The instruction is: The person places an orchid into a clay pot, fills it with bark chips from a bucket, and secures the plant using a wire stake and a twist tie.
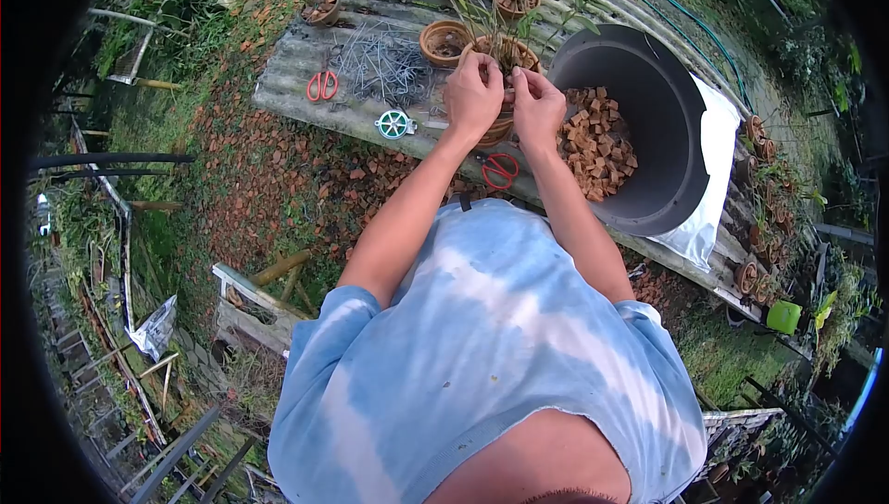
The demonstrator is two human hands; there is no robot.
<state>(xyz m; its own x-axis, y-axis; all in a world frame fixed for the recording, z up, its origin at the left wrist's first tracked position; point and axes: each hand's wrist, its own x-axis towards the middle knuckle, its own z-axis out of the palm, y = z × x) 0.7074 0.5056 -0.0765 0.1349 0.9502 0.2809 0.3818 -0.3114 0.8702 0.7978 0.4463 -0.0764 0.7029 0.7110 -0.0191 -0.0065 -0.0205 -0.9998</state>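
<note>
My left hand [474, 94] and my right hand [539, 108] are close together over a terracotta pot [496, 132] that holds a thin-stemmed plant. On both hands the fingertips are pinched at the plant's base, near the pot's rim. Whatever lies between the fingers is too small to make out. An orange-brown pot [444, 42] stands just left of the plant. Below my hands lie red-handled scissors [500, 171]. To the left are a green and white spool of tie wire [395, 124] and a tangled pile of cut wires [381, 63].
A large dark tub [662, 134] with brown cubed chunks [597, 145] stands at right, beside a white plastic sack [713, 171]. A second pair of red-handled scissors [322, 86] lies at the left on the corrugated tabletop [278, 78]. Several potted plants line the back.
</note>
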